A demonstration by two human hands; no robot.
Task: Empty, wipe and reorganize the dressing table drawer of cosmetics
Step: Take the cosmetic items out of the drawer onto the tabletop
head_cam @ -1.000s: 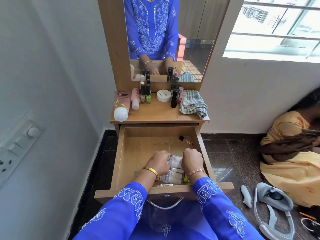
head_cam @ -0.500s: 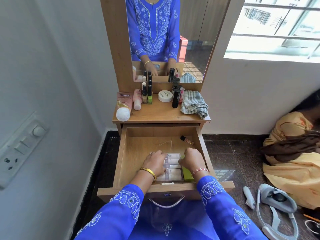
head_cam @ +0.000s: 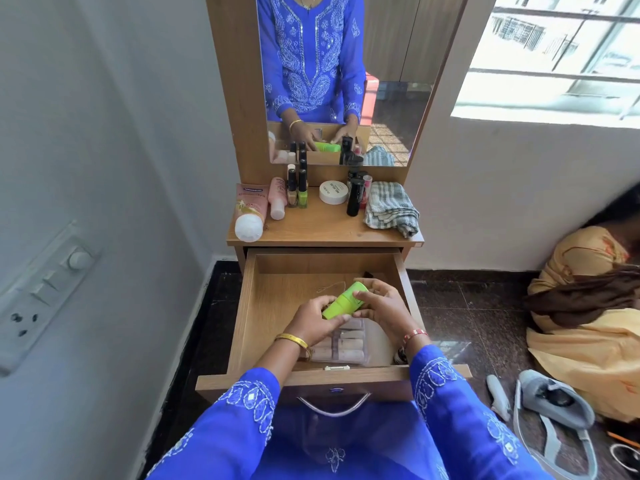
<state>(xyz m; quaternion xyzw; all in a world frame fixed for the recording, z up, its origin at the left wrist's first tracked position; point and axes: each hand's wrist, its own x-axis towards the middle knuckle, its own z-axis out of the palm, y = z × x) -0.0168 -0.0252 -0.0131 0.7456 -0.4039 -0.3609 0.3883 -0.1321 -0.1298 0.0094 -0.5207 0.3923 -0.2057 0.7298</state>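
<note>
The wooden drawer [head_cam: 270,299] of the dressing table stands pulled out in front of me. Above it, my left hand [head_cam: 311,318] and my right hand [head_cam: 382,306] both hold a lime-green tube [head_cam: 343,301], which is tilted up to the right. Under my hands, a clear plastic case [head_cam: 346,344] of small cosmetic tubes lies at the drawer's front. A thin wire-like loop [head_cam: 332,286] lies on the drawer floor farther back. On the tabletop [head_cam: 322,230] stand a pink tube [head_cam: 247,213], nail polish bottles [head_cam: 298,188], a white jar [head_cam: 333,192], a black bottle [head_cam: 355,199] and a folded checked cloth [head_cam: 389,207].
A mirror [head_cam: 346,81] rises behind the tabletop. A wall with a switch panel [head_cam: 45,289] is close on the left. On the dark floor to the right lie a heap of yellow and brown fabric [head_cam: 585,317] and grey gear [head_cam: 554,400].
My hands left the clear case and lifted the lime-green tube from the drawer's front right; both now hold it above the drawer. My view came closer.
</note>
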